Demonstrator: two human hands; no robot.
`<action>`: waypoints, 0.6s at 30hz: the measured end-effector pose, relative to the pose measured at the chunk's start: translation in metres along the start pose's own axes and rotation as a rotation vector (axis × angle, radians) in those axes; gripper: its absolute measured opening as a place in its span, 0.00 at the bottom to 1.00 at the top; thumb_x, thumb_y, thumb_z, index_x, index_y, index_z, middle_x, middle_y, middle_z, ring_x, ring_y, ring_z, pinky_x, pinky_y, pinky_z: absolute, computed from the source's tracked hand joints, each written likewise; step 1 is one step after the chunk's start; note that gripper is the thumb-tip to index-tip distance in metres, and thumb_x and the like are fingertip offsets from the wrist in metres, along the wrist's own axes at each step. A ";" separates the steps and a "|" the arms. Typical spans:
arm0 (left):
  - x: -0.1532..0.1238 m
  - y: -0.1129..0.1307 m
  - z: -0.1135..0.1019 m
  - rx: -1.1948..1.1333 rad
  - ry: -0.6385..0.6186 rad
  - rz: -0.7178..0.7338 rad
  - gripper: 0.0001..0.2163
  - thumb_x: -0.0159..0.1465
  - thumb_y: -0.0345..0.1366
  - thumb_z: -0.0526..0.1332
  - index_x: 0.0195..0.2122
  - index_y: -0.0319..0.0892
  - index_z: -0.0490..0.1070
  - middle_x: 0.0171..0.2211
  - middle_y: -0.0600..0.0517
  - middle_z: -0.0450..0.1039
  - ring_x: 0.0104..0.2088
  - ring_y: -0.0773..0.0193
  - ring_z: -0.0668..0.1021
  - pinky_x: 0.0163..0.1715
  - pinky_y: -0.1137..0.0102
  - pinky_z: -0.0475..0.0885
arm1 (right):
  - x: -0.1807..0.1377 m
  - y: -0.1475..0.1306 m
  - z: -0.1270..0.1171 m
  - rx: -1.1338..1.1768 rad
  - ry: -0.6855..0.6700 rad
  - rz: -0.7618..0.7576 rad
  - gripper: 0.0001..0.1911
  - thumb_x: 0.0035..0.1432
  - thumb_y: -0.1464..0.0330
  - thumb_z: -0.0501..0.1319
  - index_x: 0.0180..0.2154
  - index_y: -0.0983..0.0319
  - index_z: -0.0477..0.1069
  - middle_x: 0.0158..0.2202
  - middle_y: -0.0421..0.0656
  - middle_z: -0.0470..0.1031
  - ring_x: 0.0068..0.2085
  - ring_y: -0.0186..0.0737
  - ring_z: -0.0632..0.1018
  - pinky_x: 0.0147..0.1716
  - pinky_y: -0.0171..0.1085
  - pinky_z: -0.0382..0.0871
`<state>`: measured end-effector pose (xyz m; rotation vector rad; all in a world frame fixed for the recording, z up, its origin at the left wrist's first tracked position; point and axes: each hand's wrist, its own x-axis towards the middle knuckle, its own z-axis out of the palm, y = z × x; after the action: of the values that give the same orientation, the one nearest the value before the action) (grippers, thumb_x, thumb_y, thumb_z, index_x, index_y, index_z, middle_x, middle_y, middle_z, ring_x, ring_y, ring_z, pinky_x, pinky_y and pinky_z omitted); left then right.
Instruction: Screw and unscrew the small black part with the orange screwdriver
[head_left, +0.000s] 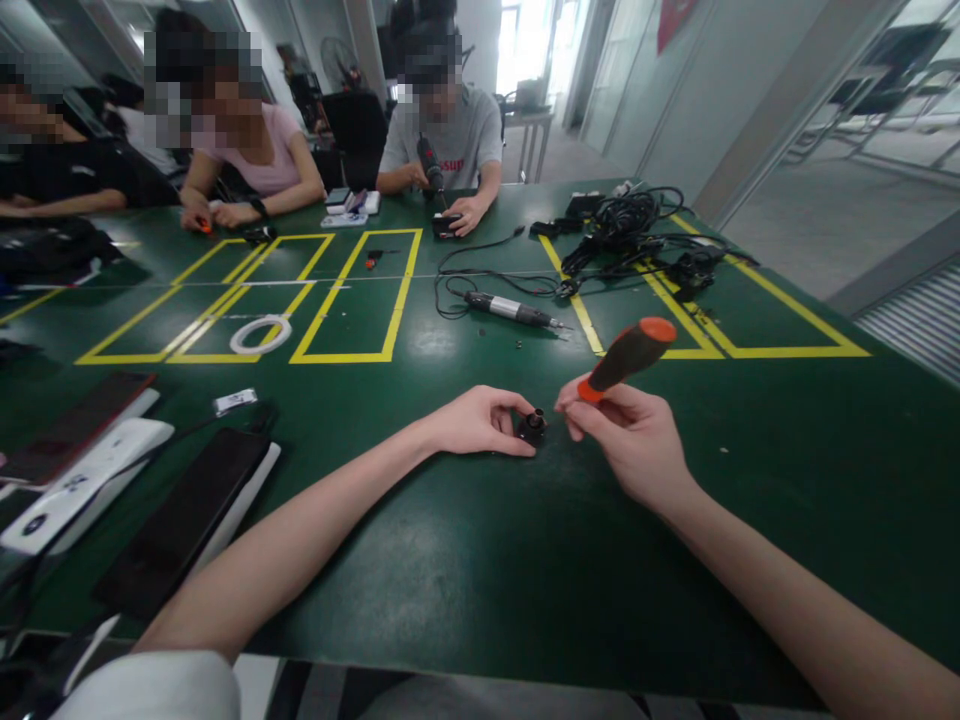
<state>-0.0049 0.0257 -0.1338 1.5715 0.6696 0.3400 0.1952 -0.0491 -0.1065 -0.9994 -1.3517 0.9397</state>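
My left hand [491,422] rests on the green table, its thumb and fingers closed around a small dark round part [531,428] with a short metal-looking stub on top. Just right of it, my right hand [630,435] grips a screwdriver [630,357] with a black and orange handle. The handle's end points up and to the right. Its shaft and tip are hidden or too small to make out. A small gap separates the two hands.
Beyond my hands lies an electric screwdriver [514,308] with its cord. Tangled black cables [622,235] heap at the back right. A white tape ring [261,335] sits on yellow markings. Phones [187,515] and a white power strip [90,480] are left. Across the table, a person [450,140] holds a power driver.
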 end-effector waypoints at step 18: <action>-0.001 0.001 0.000 0.010 -0.006 -0.002 0.21 0.53 0.38 0.76 0.46 0.35 0.77 0.23 0.57 0.75 0.22 0.72 0.74 0.26 0.76 0.68 | 0.002 0.001 0.001 0.052 0.050 0.010 0.11 0.52 0.65 0.76 0.27 0.60 0.76 0.31 0.41 0.81 0.22 0.31 0.73 0.23 0.33 0.72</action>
<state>-0.0054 0.0255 -0.1323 1.5804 0.6694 0.3313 0.1947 -0.0470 -0.1067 -0.9847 -1.2762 0.9467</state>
